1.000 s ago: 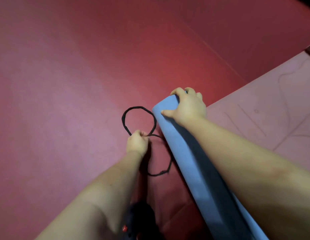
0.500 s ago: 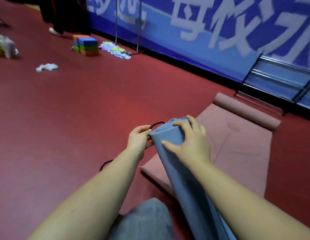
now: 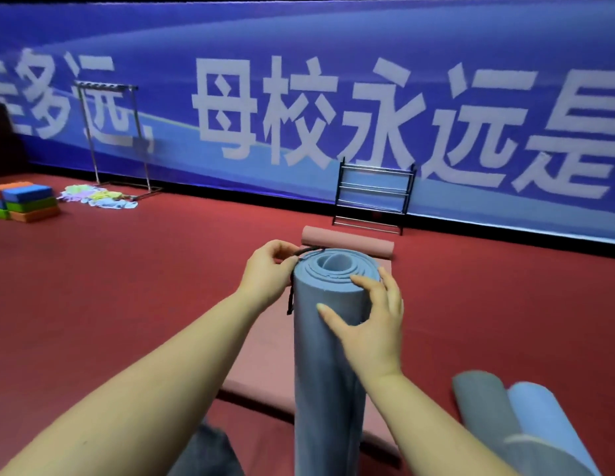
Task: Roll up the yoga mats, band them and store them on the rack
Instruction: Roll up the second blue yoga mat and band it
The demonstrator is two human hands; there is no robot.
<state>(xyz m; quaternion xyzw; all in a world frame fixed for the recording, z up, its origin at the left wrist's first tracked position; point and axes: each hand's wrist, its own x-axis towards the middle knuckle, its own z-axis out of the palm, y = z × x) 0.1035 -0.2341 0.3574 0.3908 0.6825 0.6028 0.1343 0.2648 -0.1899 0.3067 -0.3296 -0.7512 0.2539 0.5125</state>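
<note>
Both hands work the upright blue mat [image 3: 328, 338]: my left hand [image 3: 270, 271] pinches the black band [image 3: 292, 286] at its top rim, my right hand [image 3: 371, 324] grips its side.

Blue mat [image 3: 325, 345]: matt foam, smooth. Band [image 3: 291, 286]: black cord, looks woven. Pink mat [image 3: 347, 242]: matt foam. Rack [image 3: 374, 197]: shiny metal bars, black frame. Floor [image 3: 127, 286]: matt red. Blocks [image 3: 26, 201]: foam.

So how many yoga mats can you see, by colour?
Blue mats: 2, the rolled blue mat in both hands and a light blue mat at lower right.
Pink mats: 1, the pink mat, partly rolled.
Grey mats: 1, the grey mat.
Total: 4.
</note>
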